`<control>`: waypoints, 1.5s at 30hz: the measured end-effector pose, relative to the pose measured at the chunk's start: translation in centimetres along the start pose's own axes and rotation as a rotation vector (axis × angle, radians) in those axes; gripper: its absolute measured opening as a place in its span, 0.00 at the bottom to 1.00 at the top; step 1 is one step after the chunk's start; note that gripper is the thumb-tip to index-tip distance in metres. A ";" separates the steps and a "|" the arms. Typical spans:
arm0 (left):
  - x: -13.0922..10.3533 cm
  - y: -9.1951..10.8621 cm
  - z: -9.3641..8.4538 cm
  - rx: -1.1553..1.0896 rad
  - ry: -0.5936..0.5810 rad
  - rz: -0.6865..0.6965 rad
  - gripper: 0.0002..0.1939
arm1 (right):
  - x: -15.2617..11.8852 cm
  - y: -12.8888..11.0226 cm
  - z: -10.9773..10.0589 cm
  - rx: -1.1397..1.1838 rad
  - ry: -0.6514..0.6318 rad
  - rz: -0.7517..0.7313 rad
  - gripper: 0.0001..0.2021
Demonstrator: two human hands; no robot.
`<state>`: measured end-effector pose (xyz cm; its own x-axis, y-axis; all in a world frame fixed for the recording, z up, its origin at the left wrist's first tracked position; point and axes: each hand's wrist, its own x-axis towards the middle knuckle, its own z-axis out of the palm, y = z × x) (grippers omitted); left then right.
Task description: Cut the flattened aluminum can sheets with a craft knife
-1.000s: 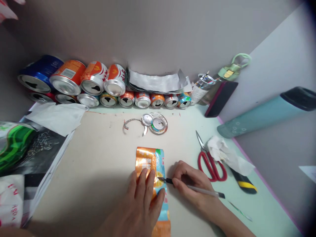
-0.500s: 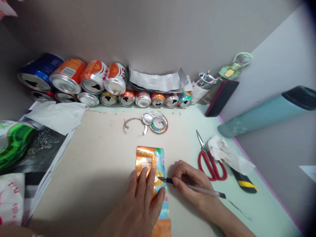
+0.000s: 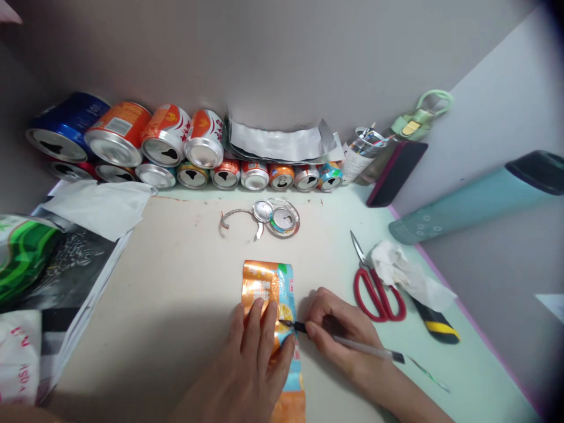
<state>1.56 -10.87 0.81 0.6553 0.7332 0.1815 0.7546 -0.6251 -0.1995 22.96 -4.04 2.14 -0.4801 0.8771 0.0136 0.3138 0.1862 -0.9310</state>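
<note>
An orange and light-blue metal sheet (image 3: 263,276), printed with an orange slice, lies flat on the pale table at the front centre. My left hand (image 3: 253,352) rests on it, fingers spread and pressing it down, covering part of its left side. At the sheet's right edge my right hand (image 3: 341,332) is closed around a pen (image 3: 365,347) with a clear barrel and dark grip. The pen's pointed tip touches or nearly touches the sheet beside the orange slice, close to my left fingers.
Drink cans (image 3: 204,139) line the back wall, with curved metal sheets (image 3: 275,143) on top. Can ends (image 3: 283,219) lie mid-table. Rightward are red-handled scissors (image 3: 379,294), crumpled tissue (image 3: 390,264), a black-yellow cutter (image 3: 440,329), a blue bottle (image 3: 462,202) and a pen holder (image 3: 361,154).
The pen tip has shifted slightly left and down on the sheet, and my right hand has moved a little with it. My left hand stays in place.
</note>
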 end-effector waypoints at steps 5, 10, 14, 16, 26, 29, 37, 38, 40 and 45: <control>-0.1 0.0 0.2 -0.016 0.018 0.013 0.22 | 0.0 -0.1 0.2 0.052 -0.036 -0.023 0.11; 0.0 -0.1 0.2 -0.013 0.012 0.013 0.20 | -0.1 0.2 0.2 0.023 -0.003 0.001 0.11; 0.1 -0.1 0.1 -0.024 -0.005 0.021 0.20 | -0.2 0.3 0.0 0.037 0.013 0.056 0.12; 0.1 0.0 0.0 -0.020 -0.007 0.008 0.19 | -0.1 0.2 0.0 0.047 0.015 0.061 0.13; -0.1 -0.1 0.0 -0.021 -0.009 0.013 0.21 | -0.2 -0.2 0.1 0.014 0.005 0.040 0.12; -0.2 0.0 0.0 -0.006 -0.008 0.007 0.21 | -0.2 0.0 0.1 0.047 -0.022 0.023 0.12; 0.0 0.2 -0.2 0.022 -0.035 -0.014 0.19 | -0.2 0.2 -0.2 0.032 0.026 0.062 0.13; 0.0 0.1 -0.2 0.018 -0.033 -0.009 0.19 | -0.2 0.1 -0.1 0.030 0.019 0.068 0.13; -0.1 0.0 -0.2 0.002 -0.027 0.010 0.21 | -0.2 0.0 0.0 0.026 0.005 0.078 0.12; -0.2 0.0 -0.1 -0.011 -0.029 0.012 0.23 | -0.1 -0.1 0.1 0.009 0.004 0.086 0.13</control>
<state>1.45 -11.01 0.87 0.6629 0.7332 0.1516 0.7475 -0.6364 -0.1906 22.89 -4.16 2.21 -0.4478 0.8917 -0.0654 0.3469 0.1059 -0.9319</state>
